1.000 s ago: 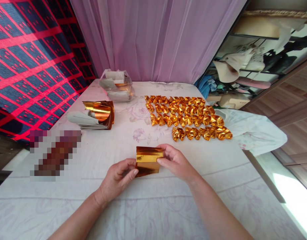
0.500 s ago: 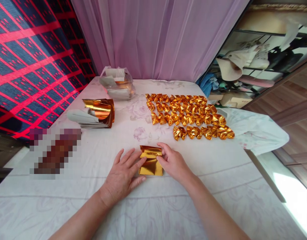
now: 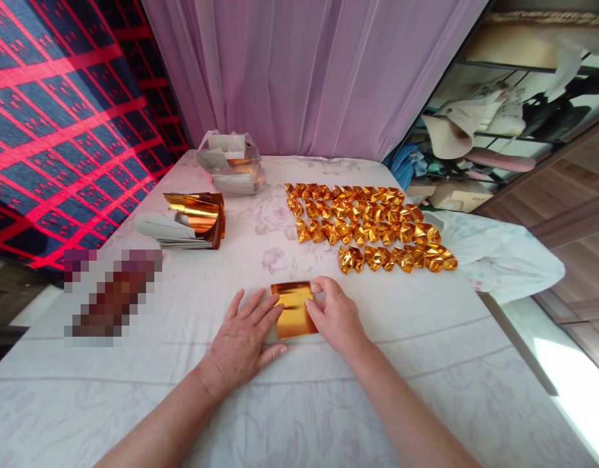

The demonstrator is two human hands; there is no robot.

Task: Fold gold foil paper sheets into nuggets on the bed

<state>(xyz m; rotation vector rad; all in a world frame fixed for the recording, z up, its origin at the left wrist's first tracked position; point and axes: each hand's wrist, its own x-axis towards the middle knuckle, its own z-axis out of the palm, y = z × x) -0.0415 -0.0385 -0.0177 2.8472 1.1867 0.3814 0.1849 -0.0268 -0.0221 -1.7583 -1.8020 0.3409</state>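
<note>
The gold foil sheet (image 3: 294,320) lies on the tablecloth (image 3: 299,403), longer axis apparently running away from me, between my left hand (image 3: 237,344), spread wide and touching its left margin, and my right hand (image 3: 339,320), curled with thumb on its right margin, grip not discernible.

Gold foil sheet (image 3: 295,320): lies opened nearly flat on the table (image 3: 289,416); shows thin dark lines across in place of the raised fold of half a second ago, and bright gold on the lower half instead of the brown of a second ago. Left hand (image 3: 237,344): rests spread, palm down, fingertips over the sheet's left side, instead of pinching the lower left corner as a second ago. Right hand (image 3: 339,320): curls the index finger more tightly by the upper right corner than half a second ago.
</note>
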